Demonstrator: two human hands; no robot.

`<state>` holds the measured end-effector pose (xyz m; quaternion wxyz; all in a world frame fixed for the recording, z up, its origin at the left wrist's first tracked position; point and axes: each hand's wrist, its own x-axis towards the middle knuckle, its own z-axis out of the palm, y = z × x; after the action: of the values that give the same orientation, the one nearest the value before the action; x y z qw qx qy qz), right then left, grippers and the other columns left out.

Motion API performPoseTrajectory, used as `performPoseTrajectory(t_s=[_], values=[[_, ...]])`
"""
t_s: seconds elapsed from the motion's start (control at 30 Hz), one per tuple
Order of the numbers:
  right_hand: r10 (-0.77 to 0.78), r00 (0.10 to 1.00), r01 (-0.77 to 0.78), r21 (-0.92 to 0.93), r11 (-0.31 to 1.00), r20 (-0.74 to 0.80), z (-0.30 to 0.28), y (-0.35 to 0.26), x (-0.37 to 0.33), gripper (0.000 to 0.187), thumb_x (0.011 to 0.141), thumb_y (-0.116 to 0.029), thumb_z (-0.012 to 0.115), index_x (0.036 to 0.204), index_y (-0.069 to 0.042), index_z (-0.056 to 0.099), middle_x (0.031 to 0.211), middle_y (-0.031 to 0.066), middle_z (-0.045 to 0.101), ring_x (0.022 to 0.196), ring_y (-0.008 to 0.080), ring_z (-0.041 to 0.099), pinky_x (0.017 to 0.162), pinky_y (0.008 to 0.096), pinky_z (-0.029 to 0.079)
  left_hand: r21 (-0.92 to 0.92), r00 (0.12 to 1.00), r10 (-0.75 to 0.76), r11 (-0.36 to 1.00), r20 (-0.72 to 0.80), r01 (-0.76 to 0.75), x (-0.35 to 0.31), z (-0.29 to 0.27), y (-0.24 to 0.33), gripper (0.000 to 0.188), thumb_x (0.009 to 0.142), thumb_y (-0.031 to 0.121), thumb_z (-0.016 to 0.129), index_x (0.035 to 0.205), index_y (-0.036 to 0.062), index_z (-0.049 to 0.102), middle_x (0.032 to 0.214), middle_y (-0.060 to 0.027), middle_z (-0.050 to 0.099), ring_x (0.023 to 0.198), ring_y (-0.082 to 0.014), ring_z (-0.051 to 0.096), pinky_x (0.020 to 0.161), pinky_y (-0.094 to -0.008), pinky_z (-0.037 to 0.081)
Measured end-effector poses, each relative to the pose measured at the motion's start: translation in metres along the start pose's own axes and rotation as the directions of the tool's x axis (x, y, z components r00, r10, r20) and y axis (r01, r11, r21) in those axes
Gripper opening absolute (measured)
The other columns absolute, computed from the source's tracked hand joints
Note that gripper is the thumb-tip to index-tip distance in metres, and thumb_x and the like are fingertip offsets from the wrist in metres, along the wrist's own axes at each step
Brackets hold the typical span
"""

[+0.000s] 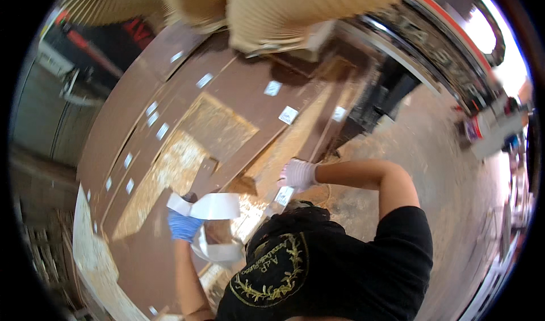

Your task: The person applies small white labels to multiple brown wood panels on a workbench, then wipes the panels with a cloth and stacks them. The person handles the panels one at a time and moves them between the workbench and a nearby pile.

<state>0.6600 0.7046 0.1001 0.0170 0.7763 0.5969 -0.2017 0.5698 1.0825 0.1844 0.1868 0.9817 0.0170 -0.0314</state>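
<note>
My left hand point(185, 223), in a blue glove, is closed on a curling strip of white labels point(217, 206). The strip loops beside the wrist, with its lower bend point(218, 251) hanging over the boards. To the right, my right hand point(297, 174) wears a pale pinkish-white glove. Its fingers look curled downward at the edge of a long board, and whatever they hold is hidden. Just below those fingers is a white printed label point(284, 195). Brown panels point(227, 96) lie stacked in front of me, with small white labels point(288, 115) stuck here and there.
Bare particle board point(170, 167) shows between the brown panels. Large ribbed tan hoses point(284, 14) hang over the far side. A machine with a red stripe point(448, 37) stands at the far right, above a dusty floor point(420, 145). Grey cabinets point(40, 105) are on the left.
</note>
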Motion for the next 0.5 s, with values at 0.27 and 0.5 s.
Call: performPoseTrajectory(t_s=[0.27, 0.5], values=[[0.044, 0.975, 0.006, 0.219, 0.976, -0.22, -0.129, -0.001, 0.026, 0.054, 0.064, -0.035, 0.068, 0.108, -0.006, 0.056, 0.097, 0.013, 0.06, 0.087, 0.0304, 0.06, 0.077, 0.0404, 0.049, -0.005, 0.85, -0.506, 0.86, -0.145, 0.511, -0.171, -0.077, -0.153, 0.044, 0.069, 0.031, 0.073, 0.104, 0.0079, 0.063, 0.098, -0.0112, 0.066, 0.086, -0.0271, 0.064, 0.078, -0.035, 0.049], [0.05, 0.999, -0.051, 0.028, 0.998, 0.011, -0.217, -0.08, 0.152, 0.073, 0.073, -0.039, 0.063, 0.131, -0.005, 0.034, 0.109, 0.0202, 0.054, 0.089, 0.0318, 0.06, 0.079, 0.0396, 0.05, -0.757, 0.266, -0.912, 0.408, -0.313, 0.51, -0.249, 0.048, -0.161, 0.039, 0.08, 0.029, 0.065, 0.104, -0.002, 0.059, 0.087, -0.0061, 0.061, 0.078, -0.0181, 0.054, 0.067, -0.0336, 0.048]])
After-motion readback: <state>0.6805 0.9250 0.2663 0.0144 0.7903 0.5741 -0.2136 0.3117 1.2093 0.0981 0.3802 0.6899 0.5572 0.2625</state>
